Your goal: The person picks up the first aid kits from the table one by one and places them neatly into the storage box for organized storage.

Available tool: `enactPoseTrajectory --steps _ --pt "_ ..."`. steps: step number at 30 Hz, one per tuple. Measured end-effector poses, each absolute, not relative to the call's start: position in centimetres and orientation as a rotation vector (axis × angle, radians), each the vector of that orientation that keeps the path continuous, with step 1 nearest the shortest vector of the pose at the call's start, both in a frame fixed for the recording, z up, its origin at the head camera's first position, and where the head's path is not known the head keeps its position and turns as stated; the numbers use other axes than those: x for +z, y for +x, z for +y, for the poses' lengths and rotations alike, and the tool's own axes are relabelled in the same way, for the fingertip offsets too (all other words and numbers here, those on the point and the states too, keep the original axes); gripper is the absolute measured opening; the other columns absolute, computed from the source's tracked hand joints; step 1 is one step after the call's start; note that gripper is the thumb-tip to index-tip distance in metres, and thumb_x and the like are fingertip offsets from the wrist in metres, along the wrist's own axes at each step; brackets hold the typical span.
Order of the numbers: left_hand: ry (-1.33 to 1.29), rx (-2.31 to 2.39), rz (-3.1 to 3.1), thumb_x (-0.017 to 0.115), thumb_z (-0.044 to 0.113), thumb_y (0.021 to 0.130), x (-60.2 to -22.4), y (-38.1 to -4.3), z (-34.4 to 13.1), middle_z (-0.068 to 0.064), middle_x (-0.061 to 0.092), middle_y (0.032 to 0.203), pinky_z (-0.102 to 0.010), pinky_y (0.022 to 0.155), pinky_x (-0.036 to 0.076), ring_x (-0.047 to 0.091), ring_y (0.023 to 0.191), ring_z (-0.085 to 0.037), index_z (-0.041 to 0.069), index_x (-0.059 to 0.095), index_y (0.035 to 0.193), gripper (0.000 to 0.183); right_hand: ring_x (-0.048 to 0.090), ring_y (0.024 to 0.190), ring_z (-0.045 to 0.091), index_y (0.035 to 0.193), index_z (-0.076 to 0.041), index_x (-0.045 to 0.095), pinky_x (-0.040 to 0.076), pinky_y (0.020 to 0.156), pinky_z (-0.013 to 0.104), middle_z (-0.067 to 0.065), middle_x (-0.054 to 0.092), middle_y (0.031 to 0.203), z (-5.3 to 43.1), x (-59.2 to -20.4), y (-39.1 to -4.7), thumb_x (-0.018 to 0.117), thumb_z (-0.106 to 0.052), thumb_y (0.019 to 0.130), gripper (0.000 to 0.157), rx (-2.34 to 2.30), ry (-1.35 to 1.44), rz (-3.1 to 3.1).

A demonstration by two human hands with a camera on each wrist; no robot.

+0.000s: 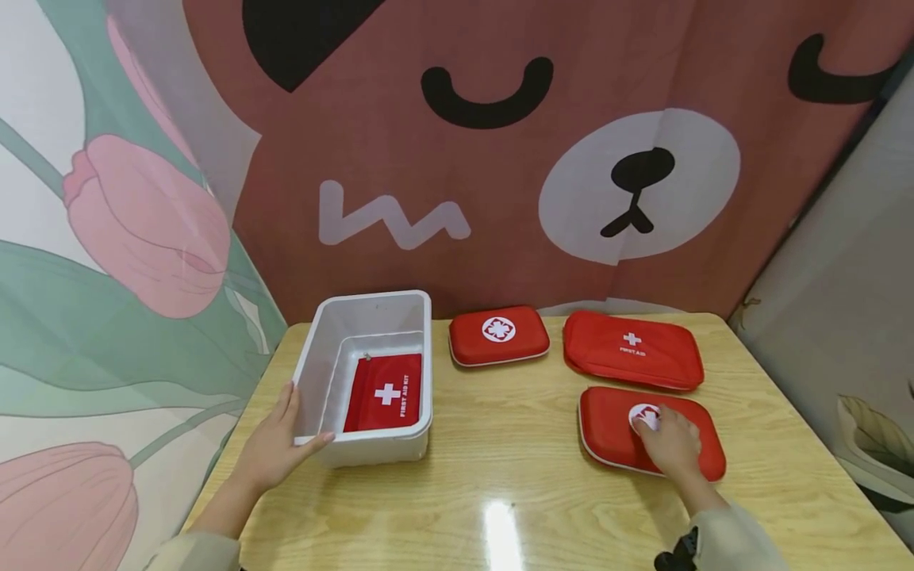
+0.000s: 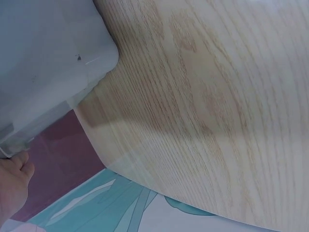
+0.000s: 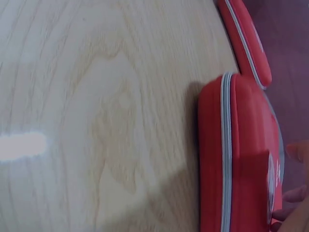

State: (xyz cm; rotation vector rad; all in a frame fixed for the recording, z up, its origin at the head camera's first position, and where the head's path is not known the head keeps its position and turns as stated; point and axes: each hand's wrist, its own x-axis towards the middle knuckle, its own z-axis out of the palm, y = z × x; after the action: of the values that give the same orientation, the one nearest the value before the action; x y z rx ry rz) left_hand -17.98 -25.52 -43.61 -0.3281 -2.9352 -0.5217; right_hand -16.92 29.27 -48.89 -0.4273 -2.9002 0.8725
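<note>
My left hand [image 1: 270, 446] holds the front left corner of a white plastic bin [image 1: 427, 381], thumb along the front rim and fingers against the left side. In the left wrist view, only part of that hand [image 2: 13, 183] shows, at the bin's rim [image 2: 46, 128]. A flat red first aid kit pouch [image 1: 366, 396] lies inside the bin. On the right, my right hand [image 1: 671, 444] is over a red zippered first aid case [image 1: 614, 436], its fingertips at the round white emblem. The right wrist view shows this case's grey zipper [image 3: 227, 154] side-on.
Behind that case lies a softer red first aid pouch [image 1: 635, 349]. A smaller red case [image 1: 500, 337] with a round emblem sits at the back middle of the wooden table [image 1: 485, 452]. A printed curtain [image 1: 500, 262] hangs along the table's back edge.
</note>
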Motion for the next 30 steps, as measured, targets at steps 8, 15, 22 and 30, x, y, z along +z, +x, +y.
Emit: enactPoseTrajectory --steps 8,15,22,30 --pt "-0.327 -0.507 -2.941 0.054 0.054 0.075 -43.9 -17.9 -25.7 -0.023 0.012 0.139 -0.056 0.081 0.035 0.032 0.113 -0.046 -0.008 0.014 0.134 0.094 0.018 0.105 0.055 0.120 0.015 0.028 0.017 0.077 0.061 0.037 0.025 0.117 31.2 -49.5 -15.7 0.045 -0.027 0.083 0.058 0.859 -0.590 -2.881" --pt "-0.332 -0.512 -2.938 0.054 0.054 0.075 -43.9 -17.8 -25.8 -0.023 0.013 0.139 -0.056 0.081 0.035 0.032 0.113 -0.046 -0.009 0.016 0.133 0.094 0.014 0.106 0.056 0.124 0.013 0.023 0.017 0.078 0.062 0.039 0.016 0.119 32.0 -49.9 -15.0 0.046 -0.026 0.083 0.061 0.922 -0.700 -2.871" --pt "-0.335 -0.516 -2.932 0.054 0.053 0.075 -43.9 -17.9 -25.8 -0.023 0.012 0.139 -0.056 0.083 0.034 0.031 0.113 -0.046 -0.009 0.015 0.134 0.093 0.021 0.102 0.057 0.128 0.010 0.020 0.022 0.079 0.060 0.040 0.020 0.115 32.7 -50.2 -14.8 0.047 -0.033 0.084 0.067 0.976 -0.802 -2.819" --pt "-0.335 -0.523 -2.926 0.054 0.053 0.076 -43.7 -17.8 -25.7 -0.023 0.012 0.139 -0.055 0.084 0.033 0.031 0.114 -0.046 -0.009 0.016 0.133 0.093 0.027 0.103 0.051 0.123 0.020 0.015 0.023 0.088 0.054 0.040 0.028 0.112 33.5 -50.2 -14.7 0.048 -0.052 0.078 0.091 1.202 -1.050 -2.756"
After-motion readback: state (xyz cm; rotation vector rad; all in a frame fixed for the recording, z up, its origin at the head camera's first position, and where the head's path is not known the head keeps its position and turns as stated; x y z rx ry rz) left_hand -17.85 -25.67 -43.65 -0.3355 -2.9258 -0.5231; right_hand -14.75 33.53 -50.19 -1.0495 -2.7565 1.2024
